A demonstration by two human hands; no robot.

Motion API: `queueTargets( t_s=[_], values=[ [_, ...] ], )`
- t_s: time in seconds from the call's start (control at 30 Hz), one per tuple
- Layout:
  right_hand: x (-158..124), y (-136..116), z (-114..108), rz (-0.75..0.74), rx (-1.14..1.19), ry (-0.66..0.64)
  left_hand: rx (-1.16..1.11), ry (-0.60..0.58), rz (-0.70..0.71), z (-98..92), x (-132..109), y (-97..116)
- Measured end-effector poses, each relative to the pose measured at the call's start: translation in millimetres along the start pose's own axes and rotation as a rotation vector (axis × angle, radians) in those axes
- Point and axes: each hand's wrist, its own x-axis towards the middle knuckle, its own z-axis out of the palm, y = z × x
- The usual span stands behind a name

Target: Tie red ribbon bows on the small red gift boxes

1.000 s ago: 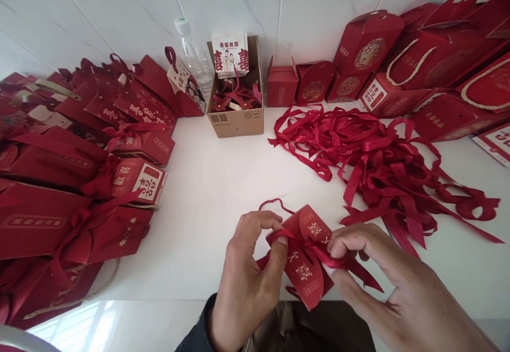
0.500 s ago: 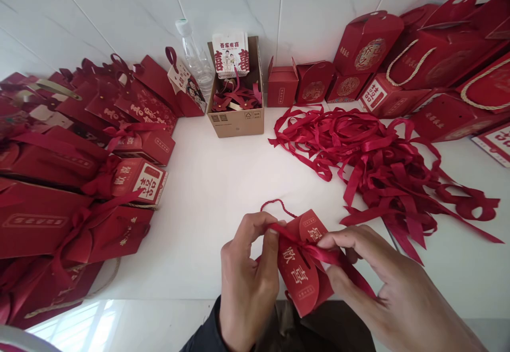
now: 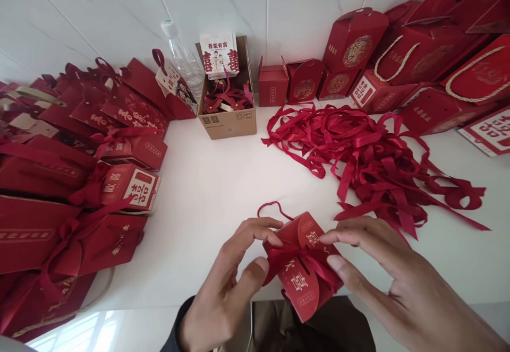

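A small red gift box point(image 3: 305, 267) with gold characters sits at the near edge of the white table point(image 3: 223, 192), a red ribbon point(image 3: 292, 254) tied round its middle. My left hand point(image 3: 227, 283) pinches the ribbon at the box's left side with thumb and fingers. My right hand point(image 3: 382, 277) pinches the ribbon at the box's right side, fingertips on the top flap. A thin red cord loop point(image 3: 271, 207) lies just behind the box.
A tangled heap of red ribbons point(image 3: 370, 155) covers the right middle. Stacked red boxes and bags point(image 3: 79, 182) fill the left side, more red bags point(image 3: 422, 49) the back right. An open cardboard box point(image 3: 227, 102) and a clear plastic bottle point(image 3: 181, 57) stand against the wall.
The ribbon ends were pulled in toward the box and now sit tight across it. Both hands shifted slightly, and the view drifted a little to the right.
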Motion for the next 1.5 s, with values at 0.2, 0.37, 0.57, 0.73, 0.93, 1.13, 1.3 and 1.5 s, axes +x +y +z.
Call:
queueTargets(
  t_s=[0.2, 0.37, 0.57, 0.73, 0.93, 1.13, 1.3, 1.5],
  values=[
    [1.4, -7.1, 5.8, 0.007, 0.038, -0.004, 0.095, 0.004, 0.064, -2.5, 11.7, 5.9],
    [0.9, -8.1, 6.0, 0.014, 0.01, 0.0, 0.017, 0.087, -0.001, 6.2, 14.7, 6.2],
    [-0.9, -7.7, 7.7, 0.058, 0.048, -0.001, -0.063, 0.13, -0.084, 12.7, 16.0, 7.9],
    [3.7, -3.2, 5.7, -0.009, 0.017, -0.034, -0.137, -0.018, -0.092, 5.0, 11.4, 8.9],
    [2.6, -3.2, 5.8, 0.032, 0.064, -0.039, -0.167, -0.104, -0.065, 4.1, 6.7, 8.1],
    [1.9, -3.9, 6.2, 0.039, 0.075, -0.026, -0.058, 0.009, -0.051, 16.8, 9.6, 9.2],
    [-0.5, -5.8, 4.4, 0.048, 0.055, -0.011, 0.0, 0.107, -0.04, 22.7, 10.6, 7.4],
    [-2.3, -3.3, 0.4, -0.048, -0.054, 0.034, 0.112, 0.153, -0.005, 26.8, 11.7, 12.4]
  ],
)
